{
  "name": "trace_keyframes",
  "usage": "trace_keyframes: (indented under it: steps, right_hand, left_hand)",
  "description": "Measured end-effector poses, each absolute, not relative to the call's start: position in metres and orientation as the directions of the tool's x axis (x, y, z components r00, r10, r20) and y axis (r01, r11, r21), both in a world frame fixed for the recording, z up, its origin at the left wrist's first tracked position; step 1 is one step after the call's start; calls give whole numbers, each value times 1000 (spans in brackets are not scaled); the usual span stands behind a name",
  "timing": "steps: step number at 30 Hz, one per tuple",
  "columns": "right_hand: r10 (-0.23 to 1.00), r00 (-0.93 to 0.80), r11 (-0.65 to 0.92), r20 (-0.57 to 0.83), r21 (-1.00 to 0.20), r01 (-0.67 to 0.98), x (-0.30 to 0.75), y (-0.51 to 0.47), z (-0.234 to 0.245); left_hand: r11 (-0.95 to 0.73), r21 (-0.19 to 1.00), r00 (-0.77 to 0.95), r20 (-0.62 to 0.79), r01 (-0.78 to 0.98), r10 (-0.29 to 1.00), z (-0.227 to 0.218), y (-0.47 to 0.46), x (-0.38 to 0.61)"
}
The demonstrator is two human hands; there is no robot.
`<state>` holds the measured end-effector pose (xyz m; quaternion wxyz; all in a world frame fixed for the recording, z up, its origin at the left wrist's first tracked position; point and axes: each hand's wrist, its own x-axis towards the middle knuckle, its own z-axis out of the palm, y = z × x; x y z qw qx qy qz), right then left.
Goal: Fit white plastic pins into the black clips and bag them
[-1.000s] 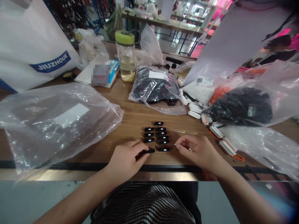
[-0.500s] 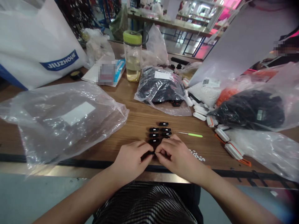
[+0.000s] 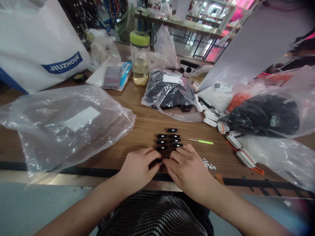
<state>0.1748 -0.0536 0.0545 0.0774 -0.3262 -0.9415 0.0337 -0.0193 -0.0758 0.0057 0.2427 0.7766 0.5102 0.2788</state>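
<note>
Several small black connectors (image 3: 168, 139) with white dots lie in two short columns on the wooden table (image 3: 142, 127). My left hand (image 3: 137, 168) is curled and pinches one black connector (image 3: 155, 161) at the near end of the rows. My right hand (image 3: 188, 168) presses against it from the right, fingers bent together over the same piece and covering the nearest connectors. A thin green-handled pick (image 3: 201, 141) lies just right of the rows, and a small pile of white bits (image 3: 209, 164) sits beside my right hand.
A big crumpled clear bag (image 3: 64, 127) fills the left. A bag of black parts (image 3: 169, 91) lies behind the rows, a green-lidded bottle (image 3: 139, 59) further back. More bags of black, white and orange parts (image 3: 263, 114) crowd the right. White clips (image 3: 236, 144) lie loose.
My right hand came in from the right to meet my left hand on the held connector, then flattened lower over it. The green pick and white bits came into sight.
</note>
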Motion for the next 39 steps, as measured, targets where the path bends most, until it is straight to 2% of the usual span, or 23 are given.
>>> trace_keyframes:
  steps: [2,4,6,8,10,12,14,16,20,22,26,30,36,39]
  right_hand:
    - [618,-776,786,128,-111,608,177,-54,55]
    - [650,-748,758,136,-186,625,188,-50,57]
    - [723,-673,688,157,-251,681,208,-41,59]
    - [809,-563,588,169,-226,777,233,-29,60]
    - [850,-524,522,60,-233,820,256,-19,58]
    - [843,-536,503,-40,-298,812,269,-12,53]
    - [821,-566,509,-77,-351,786,272,-9,48]
    - [817,-572,525,-69,-322,788,267,-10,45]
    - [817,-576,566,-27,-148,811,254,-11,44]
    - [784,-619,614,-38,-98,783,254,-10,46]
    - [728,-681,672,-77,-118,731,266,-3,47]
    - [776,-626,614,-78,-139,777,272,-4,45]
    - [837,-545,545,-56,-3,838,258,-16,47]
    - [824,-564,565,-49,10,825,256,-17,46]
  left_hand:
    - [-356,664,323,179,657,930,4,-76,-19]
    - [-357,666,323,180,655,929,4,-76,-19]
    - [-365,669,324,191,648,927,4,-77,-20]
    - [-370,670,326,198,643,924,4,-77,-20]
    - [-371,666,326,198,648,925,3,-77,-20]
    - [-371,655,324,198,659,925,2,-77,-21]
    - [-375,644,321,206,666,924,2,-77,-21]
    - [-381,642,320,216,665,922,2,-77,-21]
    - [-381,648,322,216,659,922,3,-77,-21]
    - [-378,649,321,211,660,923,4,-77,-21]
    - [-376,647,317,212,664,925,4,-77,-20]
    - [-377,657,319,212,654,924,4,-77,-20]
    - [-378,658,332,201,651,922,3,-78,-21]
    - [-375,660,328,202,651,923,2,-77,-21]
